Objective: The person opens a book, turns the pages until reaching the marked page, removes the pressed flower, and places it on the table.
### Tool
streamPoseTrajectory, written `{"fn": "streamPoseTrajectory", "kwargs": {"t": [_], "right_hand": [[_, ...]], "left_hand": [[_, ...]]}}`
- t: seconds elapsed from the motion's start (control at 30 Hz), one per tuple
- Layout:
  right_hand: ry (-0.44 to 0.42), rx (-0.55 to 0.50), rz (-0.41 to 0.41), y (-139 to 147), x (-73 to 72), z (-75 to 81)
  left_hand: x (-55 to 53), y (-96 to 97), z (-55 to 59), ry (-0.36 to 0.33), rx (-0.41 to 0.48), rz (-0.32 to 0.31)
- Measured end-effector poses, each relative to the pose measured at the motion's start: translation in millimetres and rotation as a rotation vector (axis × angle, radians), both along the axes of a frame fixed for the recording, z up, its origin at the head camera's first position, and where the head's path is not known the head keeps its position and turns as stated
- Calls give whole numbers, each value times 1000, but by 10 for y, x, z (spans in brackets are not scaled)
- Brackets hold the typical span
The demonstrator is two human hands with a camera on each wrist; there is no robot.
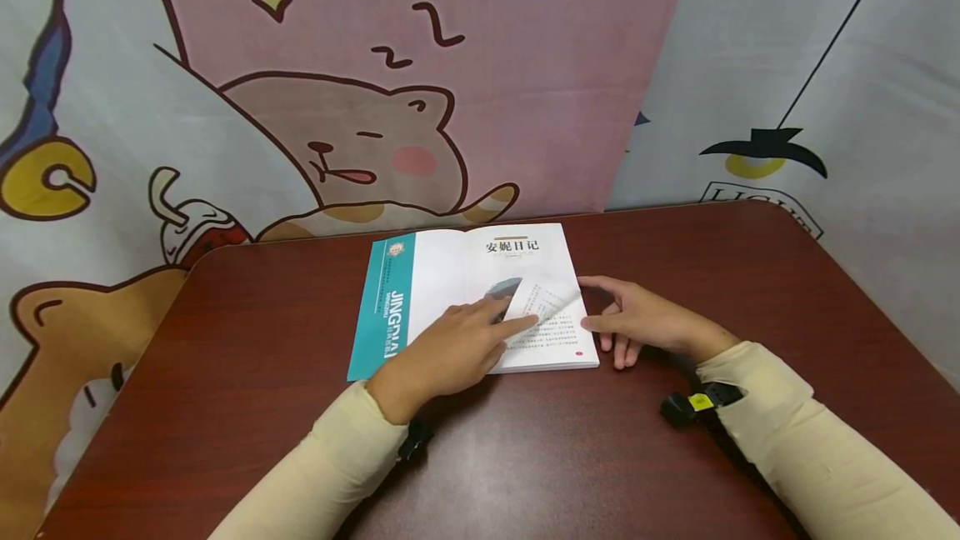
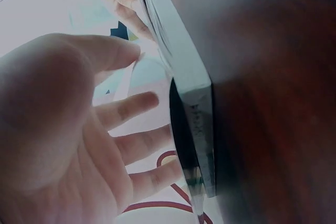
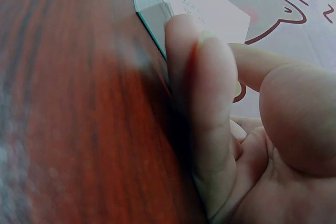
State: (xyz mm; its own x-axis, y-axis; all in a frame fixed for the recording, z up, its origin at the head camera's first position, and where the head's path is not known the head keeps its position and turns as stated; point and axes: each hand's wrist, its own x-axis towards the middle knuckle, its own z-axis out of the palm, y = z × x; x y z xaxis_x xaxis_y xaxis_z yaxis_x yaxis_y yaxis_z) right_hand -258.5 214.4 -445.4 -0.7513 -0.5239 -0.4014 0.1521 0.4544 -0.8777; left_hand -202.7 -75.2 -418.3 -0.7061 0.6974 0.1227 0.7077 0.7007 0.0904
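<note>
An open book (image 1: 438, 273) lies on the table, its teal cover flap (image 1: 390, 307) spread to the left. Its right-hand page bears a printed heading and small text. One leaf (image 1: 536, 300) is bent back diagonally, showing print on its underside. Over that leaf and the dark picture beneath stretches my left hand (image 1: 453, 348), fingers spread. In the left wrist view the left hand (image 2: 94, 129) has thumb and fingers apart beside the book's edge (image 2: 191, 72). My right hand (image 1: 637, 323) is at the book's right edge, thumb and forefinger apart, other fingers bent loosely beneath.
The brown table (image 1: 510, 457) extends around the book on both sides and in front. Behind it hangs a cartoon-printed cloth (image 1: 540, 107), close to the table's back edge. A dark wrist device (image 1: 701, 402) sits under the right sleeve.
</note>
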Motion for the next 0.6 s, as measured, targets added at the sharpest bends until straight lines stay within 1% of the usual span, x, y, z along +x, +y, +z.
{"fn": "streamPoseTrajectory", "kwargs": {"t": [0.1,0.2,0.3,0.5,0.6], "right_hand": [[-3,1,2,1,-7,-2],[-2,3,5,-1,-16,-3],[-1,10,5,-6,-21,2],[4,12,2,0,-11,-3],[14,7,6,6,-9,-20]], "left_hand": [[-4,-11,-4,-19,0,20],[-5,-22,-3,-40,-2,58],[-9,-26,-9,-44,-10,84],[-13,-17,-21,-20,-72,75],[-11,-13,-26,-22,-80,83]]}}
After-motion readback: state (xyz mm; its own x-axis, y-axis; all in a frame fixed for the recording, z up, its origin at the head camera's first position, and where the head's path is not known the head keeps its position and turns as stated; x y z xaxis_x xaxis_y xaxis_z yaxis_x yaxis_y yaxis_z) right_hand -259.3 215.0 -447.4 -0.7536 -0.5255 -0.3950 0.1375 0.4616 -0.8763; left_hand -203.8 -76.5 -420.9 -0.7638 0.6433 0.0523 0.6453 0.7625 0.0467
